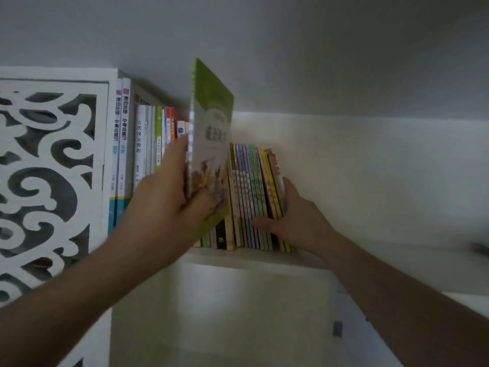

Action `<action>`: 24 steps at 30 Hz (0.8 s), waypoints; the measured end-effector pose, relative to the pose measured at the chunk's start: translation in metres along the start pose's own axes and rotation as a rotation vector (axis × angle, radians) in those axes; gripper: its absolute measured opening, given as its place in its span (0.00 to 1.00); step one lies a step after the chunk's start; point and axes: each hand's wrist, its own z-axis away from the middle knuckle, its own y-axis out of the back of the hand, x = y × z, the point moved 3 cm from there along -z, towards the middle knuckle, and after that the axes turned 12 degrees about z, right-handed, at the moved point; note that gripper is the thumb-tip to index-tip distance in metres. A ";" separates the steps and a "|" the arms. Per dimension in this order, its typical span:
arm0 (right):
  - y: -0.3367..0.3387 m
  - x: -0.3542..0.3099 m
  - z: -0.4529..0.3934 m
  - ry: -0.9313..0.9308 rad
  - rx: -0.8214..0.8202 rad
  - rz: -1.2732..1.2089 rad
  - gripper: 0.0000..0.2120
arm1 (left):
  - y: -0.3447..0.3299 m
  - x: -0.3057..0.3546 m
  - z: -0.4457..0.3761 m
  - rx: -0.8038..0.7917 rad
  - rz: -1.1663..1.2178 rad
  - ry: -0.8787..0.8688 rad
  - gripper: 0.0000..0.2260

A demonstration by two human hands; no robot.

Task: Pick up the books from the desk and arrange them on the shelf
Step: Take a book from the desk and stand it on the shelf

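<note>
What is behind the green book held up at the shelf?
Behind the green book runs the row of shelved books; spines show either side. The left hand grips it. The spines directly behind its cover are hidden.

Both hands raised, fingers (169,165) curled

The raised book (211,133) has a lime-green cover with a paler band, dark lettering and a brownish drawing near its lower edge. The thin books (254,192) beside it show striped spines in blue, pink, green, yellow and tan. Two tall spines (120,154) are white with teal feet. The side panel (47,181) is white, cut in scrolling swirls. The shelf (254,256) is cream-white.
</note>
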 end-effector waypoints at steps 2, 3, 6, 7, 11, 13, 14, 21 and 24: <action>0.001 0.003 -0.006 -0.028 -0.011 0.028 0.48 | 0.028 0.005 -0.001 0.034 -0.001 -0.039 0.24; 0.001 0.006 -0.007 -0.049 -0.024 0.031 0.51 | 0.036 0.005 -0.002 0.036 -0.001 -0.046 0.25; 0.004 0.016 -0.010 -0.119 -0.066 -0.006 0.59 | 0.050 -0.002 -0.003 0.071 0.009 -0.029 0.28; 0.005 0.017 -0.010 -0.132 -0.072 -0.027 0.58 | 0.051 -0.005 -0.001 0.082 0.022 -0.023 0.28; 0.006 0.017 -0.007 -0.168 0.030 -0.018 0.47 | 0.040 -0.011 0.002 0.061 0.092 -0.020 0.25; 0.005 0.021 -0.006 -0.215 0.127 -0.007 0.53 | 0.026 -0.011 0.001 0.042 0.150 -0.028 0.24; 0.005 0.024 -0.004 -0.236 0.158 -0.010 0.55 | 0.016 -0.009 0.000 0.027 0.164 -0.032 0.25; 0.035 0.061 0.021 -0.368 0.273 -0.113 0.35 | -0.074 -0.034 -0.023 -0.009 0.097 0.046 0.30; 0.046 0.073 0.032 -0.385 0.295 -0.129 0.32 | -0.104 -0.054 -0.028 -0.050 -0.003 0.120 0.45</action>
